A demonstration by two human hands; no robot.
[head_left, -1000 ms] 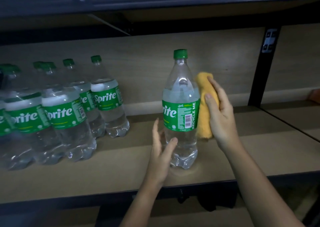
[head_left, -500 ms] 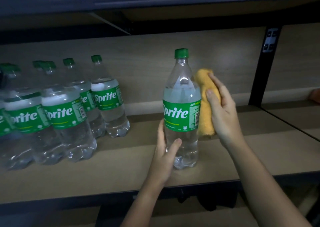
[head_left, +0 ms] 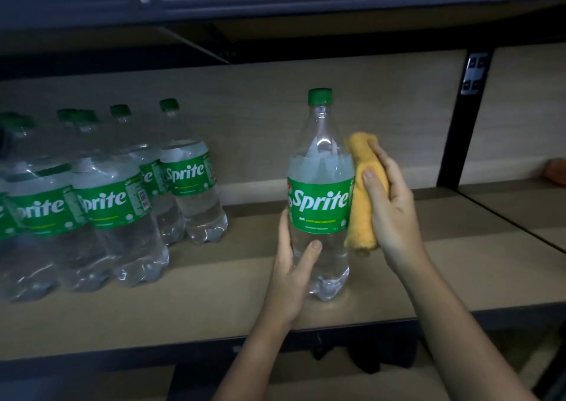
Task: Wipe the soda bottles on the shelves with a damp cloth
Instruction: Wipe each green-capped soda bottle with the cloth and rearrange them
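A clear Sprite bottle (head_left: 320, 167) with a green cap and green label stands upright alone on the wooden shelf (head_left: 199, 305). My left hand (head_left: 291, 275) grips its lower body, thumb across the front. My right hand (head_left: 390, 207) holds a folded yellow cloth (head_left: 361, 204) and presses it against the bottle's right side at label height. The label's front faces me.
Several more Sprite bottles (head_left: 104, 204) stand grouped at the shelf's left. A black upright post (head_left: 459, 125) divides this bay from the one on the right. An orange object (head_left: 556, 172) shows at the far right edge. A lower shelf sits below.
The bottle has turned so its label front now faces me. My left hand went from open beside the bottle to gripping its lower body. The cloth stays on the right side.
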